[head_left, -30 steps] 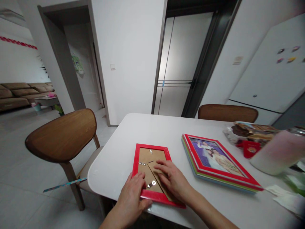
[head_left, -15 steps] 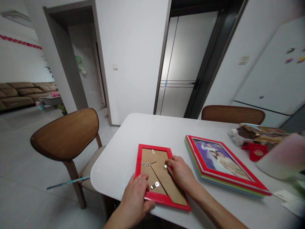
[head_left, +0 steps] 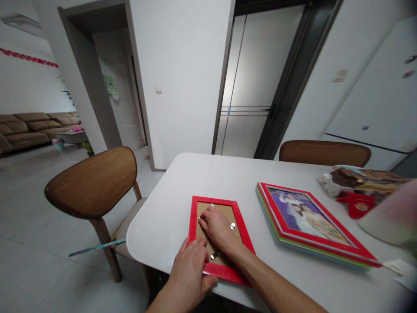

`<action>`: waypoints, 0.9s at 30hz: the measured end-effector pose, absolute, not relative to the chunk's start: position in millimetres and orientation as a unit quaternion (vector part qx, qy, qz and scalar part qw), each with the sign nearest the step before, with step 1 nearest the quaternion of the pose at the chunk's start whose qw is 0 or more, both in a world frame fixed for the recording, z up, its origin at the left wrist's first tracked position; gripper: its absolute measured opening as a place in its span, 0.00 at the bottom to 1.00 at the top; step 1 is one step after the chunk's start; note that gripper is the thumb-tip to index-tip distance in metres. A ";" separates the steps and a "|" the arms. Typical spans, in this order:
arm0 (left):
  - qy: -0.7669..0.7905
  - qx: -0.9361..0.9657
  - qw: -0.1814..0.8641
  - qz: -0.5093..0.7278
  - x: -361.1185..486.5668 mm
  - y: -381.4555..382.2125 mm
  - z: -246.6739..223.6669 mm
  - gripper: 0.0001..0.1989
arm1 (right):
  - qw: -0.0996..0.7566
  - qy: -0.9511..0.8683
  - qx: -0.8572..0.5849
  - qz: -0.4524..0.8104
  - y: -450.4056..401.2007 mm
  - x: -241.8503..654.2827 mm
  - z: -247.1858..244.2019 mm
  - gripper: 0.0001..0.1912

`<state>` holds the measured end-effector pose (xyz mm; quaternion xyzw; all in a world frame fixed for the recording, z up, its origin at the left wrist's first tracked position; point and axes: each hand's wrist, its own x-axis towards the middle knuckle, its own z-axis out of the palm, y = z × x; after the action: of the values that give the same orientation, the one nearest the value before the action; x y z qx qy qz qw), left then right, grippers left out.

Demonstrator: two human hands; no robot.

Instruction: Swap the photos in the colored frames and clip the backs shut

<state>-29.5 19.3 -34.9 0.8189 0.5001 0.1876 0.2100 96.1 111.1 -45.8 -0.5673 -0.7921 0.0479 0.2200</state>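
I'm seeing the red frame lying back-up by the table's near edge, close to its left corner. Left hand is holding the frame's near-left corner, thumb along the near border. Right hand is reaching across the backing, palm down, fingers bending; can't tell if they're pinching.
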 end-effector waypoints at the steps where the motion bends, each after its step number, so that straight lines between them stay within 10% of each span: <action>1: 0.503 0.818 0.210 0.185 -29.3 19.3 -34.9 0.14 | 0.221 -0.788 -0.573 0.043 113.0 99.4 -46.7 0.12; 27: 0.501 0.782 0.269 0.256 -30.1 17.5 -36.1 0.18 | 0.226 -0.768 -0.591 0.099 59.8 148.5 -39.6 0.20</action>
<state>-30.1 17.5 -36.1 0.7818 0.5009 0.2556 0.2694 148.5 59.8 -39.6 -0.5915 -0.7676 0.0993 0.2259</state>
